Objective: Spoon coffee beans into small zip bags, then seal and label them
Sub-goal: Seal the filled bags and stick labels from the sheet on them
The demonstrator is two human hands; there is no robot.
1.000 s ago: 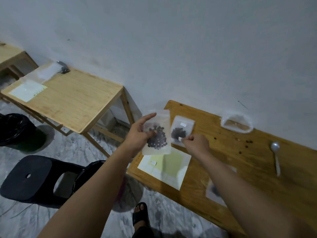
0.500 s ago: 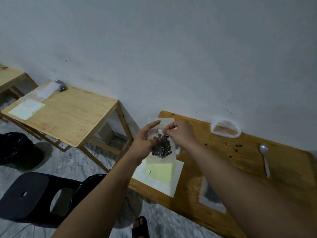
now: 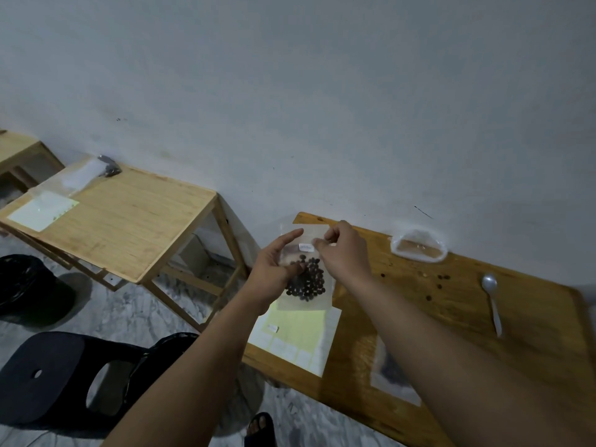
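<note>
Clear labelled bag (image 3: 317, 303) — dark beans (image 3: 308, 282)

Bare desk (image 3: 458, 301) wood lies open between the label sheet (image 3: 300, 337) and the spoon (image 3: 491, 301); loose beans (image 3: 443, 277) and an open plastic bag (image 3: 419, 250) crowd the wall side.

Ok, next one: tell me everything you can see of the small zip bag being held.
The zip bag is small, clear plastic, held upright over the left end of the wooden table. Dark coffee beans cluster loosely in its lower half. A small white label sits on its front above them. The left hand grips its left side, thumb on the front; the right hand pinches at the label. Whether the zip is sealed cannot be told.
</note>
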